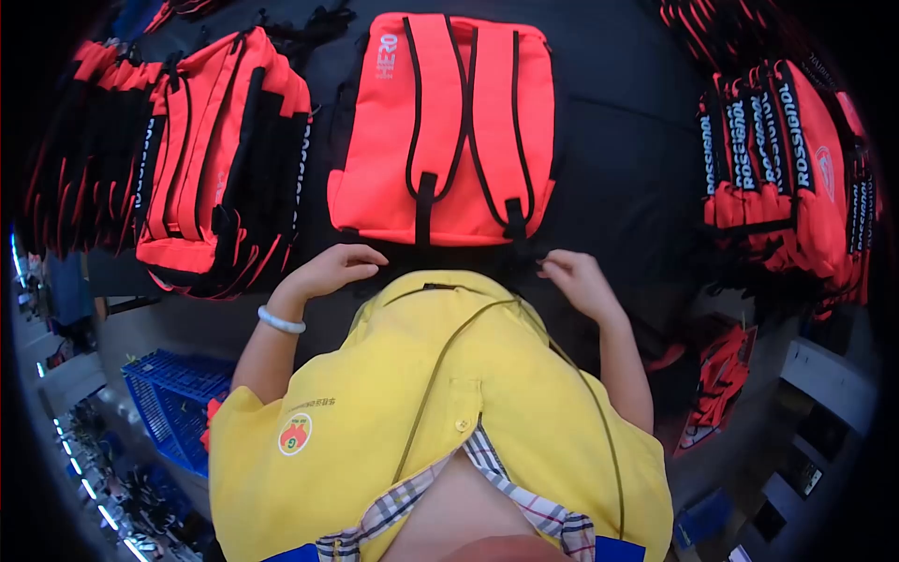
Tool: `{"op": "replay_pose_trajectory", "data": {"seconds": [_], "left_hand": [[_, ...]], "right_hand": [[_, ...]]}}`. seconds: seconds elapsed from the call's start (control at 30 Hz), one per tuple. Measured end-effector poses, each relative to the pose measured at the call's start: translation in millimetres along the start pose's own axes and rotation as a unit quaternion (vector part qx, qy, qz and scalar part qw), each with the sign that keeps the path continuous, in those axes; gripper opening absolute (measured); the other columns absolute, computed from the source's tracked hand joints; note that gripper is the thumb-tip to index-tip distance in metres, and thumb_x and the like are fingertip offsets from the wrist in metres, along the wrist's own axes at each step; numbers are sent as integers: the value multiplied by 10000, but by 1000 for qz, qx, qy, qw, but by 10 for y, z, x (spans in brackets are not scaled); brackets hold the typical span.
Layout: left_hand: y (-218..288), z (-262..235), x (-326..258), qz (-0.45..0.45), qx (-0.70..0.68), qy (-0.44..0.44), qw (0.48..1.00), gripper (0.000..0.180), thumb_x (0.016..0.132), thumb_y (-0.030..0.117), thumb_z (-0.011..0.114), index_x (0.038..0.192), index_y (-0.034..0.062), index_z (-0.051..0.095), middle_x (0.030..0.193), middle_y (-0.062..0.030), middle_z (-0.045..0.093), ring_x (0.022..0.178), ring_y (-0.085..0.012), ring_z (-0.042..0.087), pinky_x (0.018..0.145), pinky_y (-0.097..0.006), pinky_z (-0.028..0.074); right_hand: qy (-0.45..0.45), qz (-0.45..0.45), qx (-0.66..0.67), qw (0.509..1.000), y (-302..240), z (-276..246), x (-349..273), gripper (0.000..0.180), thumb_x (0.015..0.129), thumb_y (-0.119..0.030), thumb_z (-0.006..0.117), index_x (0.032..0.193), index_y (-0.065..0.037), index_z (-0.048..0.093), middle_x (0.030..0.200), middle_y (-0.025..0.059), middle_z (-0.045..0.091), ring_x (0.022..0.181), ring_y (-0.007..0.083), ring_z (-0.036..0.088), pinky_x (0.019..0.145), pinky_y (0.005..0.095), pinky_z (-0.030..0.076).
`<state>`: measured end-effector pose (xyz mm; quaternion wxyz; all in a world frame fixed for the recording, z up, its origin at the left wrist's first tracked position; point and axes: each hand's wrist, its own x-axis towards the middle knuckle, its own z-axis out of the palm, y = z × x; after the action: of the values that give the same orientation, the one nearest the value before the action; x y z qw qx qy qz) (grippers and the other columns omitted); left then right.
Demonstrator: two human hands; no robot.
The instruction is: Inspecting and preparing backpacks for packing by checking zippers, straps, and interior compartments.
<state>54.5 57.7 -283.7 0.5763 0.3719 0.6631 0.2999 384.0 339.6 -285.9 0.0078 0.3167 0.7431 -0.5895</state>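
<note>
A coral-red backpack [379,122] with black trim lies flat on the black-covered table, its two shoulder straps facing up. My left hand [342,266], with a pale bracelet on its wrist, rests at the table edge below the pack's lower left corner. Its fingers are loosely bent, the thumb stands apart, and nothing shows in it. My right hand [573,278] is closed in a pinch below the lower right corner. Its fingertips meet the dark end of a black webbing strap [514,217] hanging from the right shoulder strap; the exact contact is hard to make out against the dark background.
Several similar backpacks [201,140] stand packed in a row at the left. More red and black packs [782,169] are stacked at the right. A blue plastic crate [169,398] sits below at the left, and red pieces [721,389] lie in a container at the lower right.
</note>
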Motion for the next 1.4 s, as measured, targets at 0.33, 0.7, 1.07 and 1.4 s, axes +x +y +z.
{"op": "replay_pose_trajectory", "data": {"seconds": [0.33, 0.7, 1.07, 1.4], "left_hand": [[181, -144, 251, 107, 7, 338, 935, 263, 933, 153, 625, 1135, -14, 621, 1026, -93, 676, 972, -172, 637, 874, -282, 486], [197, 293, 1141, 136, 366, 407, 825, 735, 758, 141, 750, 1407, 55, 417, 1336, -213, 513, 1115, -367, 571, 902, -423, 500], [592, 244, 133, 67, -549, 136, 822, 411, 1029, 383, 424, 1124, 20, 594, 1007, -252, 679, 822, -267, 704, 705, -266, 573], [409, 563, 192, 132, -709, -132, 680, 563, 1031, 448, 343, 1463, 87, 347, 1392, -81, 505, 527, -92, 345, 533, -239, 324]], "right_hand": [[273, -52, -69, 958, -495, 235, 429, 441, 827, -278, 728, 1147, -12, 580, 973, 111, 636, 850, 203, 623, 776, 328, 505], [182, 16, 31, 983, -203, 502, 463, 328, 899, -188, 668, 1148, 18, 608, 913, 116, 693, 469, 138, 511, 504, 273, 446], [-85, -37, 622, 777, -282, 372, 22, 667, 1057, -454, 186, 1251, 75, 543, 1279, 224, 594, 371, 34, 301, 499, 217, 349], [-82, -6, 644, 760, -690, 659, -163, 549, 1059, -389, 285, 1208, 58, 567, 1299, 229, 571, 568, 90, 494, 675, 268, 456]]}}
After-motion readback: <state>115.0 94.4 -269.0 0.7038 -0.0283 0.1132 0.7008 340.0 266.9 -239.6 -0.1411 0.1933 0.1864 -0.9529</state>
